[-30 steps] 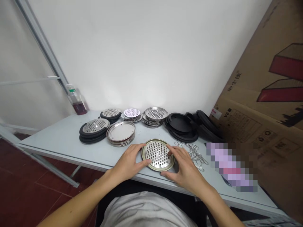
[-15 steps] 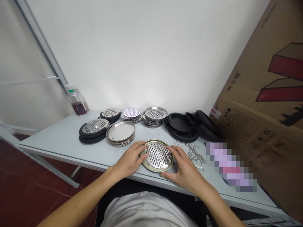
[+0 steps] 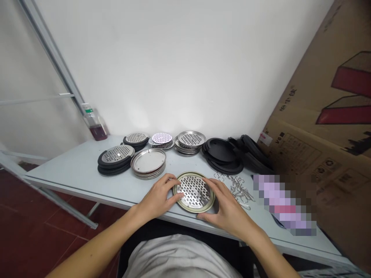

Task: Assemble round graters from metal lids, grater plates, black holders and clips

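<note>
A round metal grater plate (image 3: 193, 191) lies flat inside a shallow greenish-gold rim (image 3: 195, 211) near the table's front edge. From the left, my left hand (image 3: 159, 196) grips it, fingers on the rim and thumb over the plate's edge. My right hand (image 3: 227, 208) curls round the opposite side, its fingertips on the rim and its thumb low at the front. Just behind my right hand lies a heap of small wire clips (image 3: 239, 187). A stack of shallow metal trays (image 3: 148, 162) stands behind my left hand.
Black holders with grater plates (image 3: 116, 160) are stacked at the left. Loose grater plates (image 3: 162, 139) and another metal stack (image 3: 189, 141) sit by the wall. Black round holders (image 3: 222, 152) lie right of them. A bottle (image 3: 97, 129) stands far left; a large cardboard box (image 3: 313, 154) borders the right.
The camera view has shifted slightly. The grater plate and its rim have shifted a little to the right between my hands, and the plate looks turned slightly. Both hands stay around it.
</note>
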The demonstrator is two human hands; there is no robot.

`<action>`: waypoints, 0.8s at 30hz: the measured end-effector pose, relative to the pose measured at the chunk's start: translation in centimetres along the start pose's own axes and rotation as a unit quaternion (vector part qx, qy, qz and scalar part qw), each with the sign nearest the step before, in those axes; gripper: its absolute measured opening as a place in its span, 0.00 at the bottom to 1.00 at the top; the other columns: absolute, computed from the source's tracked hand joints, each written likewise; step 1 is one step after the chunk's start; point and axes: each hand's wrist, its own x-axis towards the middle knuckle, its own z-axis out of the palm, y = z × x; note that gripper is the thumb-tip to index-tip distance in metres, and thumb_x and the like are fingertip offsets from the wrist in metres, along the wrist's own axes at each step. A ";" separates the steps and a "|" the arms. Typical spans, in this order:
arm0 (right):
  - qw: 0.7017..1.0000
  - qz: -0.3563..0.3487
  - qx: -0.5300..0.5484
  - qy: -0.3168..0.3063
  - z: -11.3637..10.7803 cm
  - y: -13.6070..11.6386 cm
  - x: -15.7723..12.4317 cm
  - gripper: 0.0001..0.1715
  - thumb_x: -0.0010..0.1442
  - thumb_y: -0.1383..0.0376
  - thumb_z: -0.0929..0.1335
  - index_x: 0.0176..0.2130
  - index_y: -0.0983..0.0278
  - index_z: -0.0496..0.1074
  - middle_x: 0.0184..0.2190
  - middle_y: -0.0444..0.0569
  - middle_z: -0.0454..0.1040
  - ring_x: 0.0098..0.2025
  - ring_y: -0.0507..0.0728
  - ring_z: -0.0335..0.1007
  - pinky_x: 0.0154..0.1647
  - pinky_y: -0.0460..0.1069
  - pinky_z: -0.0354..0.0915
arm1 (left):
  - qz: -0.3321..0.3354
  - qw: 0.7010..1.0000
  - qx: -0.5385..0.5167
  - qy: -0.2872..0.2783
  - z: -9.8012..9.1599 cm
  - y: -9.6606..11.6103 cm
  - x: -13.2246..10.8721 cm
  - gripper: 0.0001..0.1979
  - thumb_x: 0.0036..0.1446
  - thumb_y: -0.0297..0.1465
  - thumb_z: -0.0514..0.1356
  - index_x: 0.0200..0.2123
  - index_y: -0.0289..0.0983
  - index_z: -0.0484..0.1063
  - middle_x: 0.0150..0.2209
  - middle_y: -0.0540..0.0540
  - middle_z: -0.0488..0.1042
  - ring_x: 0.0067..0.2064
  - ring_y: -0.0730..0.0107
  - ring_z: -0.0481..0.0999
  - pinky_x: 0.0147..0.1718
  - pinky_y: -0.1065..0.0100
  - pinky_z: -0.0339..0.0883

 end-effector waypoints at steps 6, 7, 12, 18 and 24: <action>1.000 -0.016 0.001 0.005 0.1 0.3 0.1 0.54 0.50 0.54 0.77 0.67 0.54 0.51 0.65 0.54 0.60 0.67 0.66 0.53 0.68 0.63 0.54 | -0.019 1.000 0.023 0.001 0.9 -0.7 1.2 0.16 0.68 0.37 0.54 0.55 0.38 0.70 0.54 0.39 0.71 0.57 0.58 0.70 0.58 0.56 0.64; 1.000 -0.014 0.002 0.004 0.1 0.3 0.1 0.54 0.50 0.54 0.77 0.68 0.54 0.51 0.65 0.54 0.60 0.67 0.66 0.53 0.68 0.63 0.54 | -0.020 1.000 0.018 0.003 1.0 -0.9 1.6 0.14 0.69 0.35 0.52 0.52 0.38 0.72 0.51 0.40 0.72 0.55 0.60 0.71 0.57 0.57 0.65; 1.000 -0.005 0.007 -0.003 0.0 0.2 -0.1 0.54 0.51 0.54 0.76 0.68 0.53 0.51 0.65 0.53 0.60 0.68 0.66 0.52 0.67 0.64 0.54 | -0.057 0.998 -0.003 0.029 1.1 -1.5 3.5 0.10 0.65 0.28 0.55 0.44 0.37 0.76 0.40 0.44 0.78 0.41 0.65 0.77 0.44 0.64 0.70; 1.000 -0.004 0.009 -0.005 -0.1 0.2 0.1 0.54 0.51 0.54 0.76 0.68 0.52 0.51 0.66 0.51 0.60 0.68 0.65 0.52 0.68 0.62 0.54 | -0.099 0.995 0.003 0.008 0.6 -1.2 4.8 0.07 0.57 0.25 0.62 0.35 0.36 0.81 0.35 0.45 0.80 0.34 0.67 0.77 0.37 0.68 0.69; 1.000 -0.012 0.009 -0.001 -0.1 0.1 0.1 0.55 0.51 0.54 0.76 0.68 0.53 0.51 0.65 0.51 0.61 0.68 0.65 0.52 0.68 0.62 0.54 | -0.098 0.995 0.010 -0.018 0.3 -1.3 5.1 0.08 0.54 0.24 0.63 0.36 0.36 0.82 0.36 0.45 0.81 0.35 0.66 0.78 0.37 0.68 0.70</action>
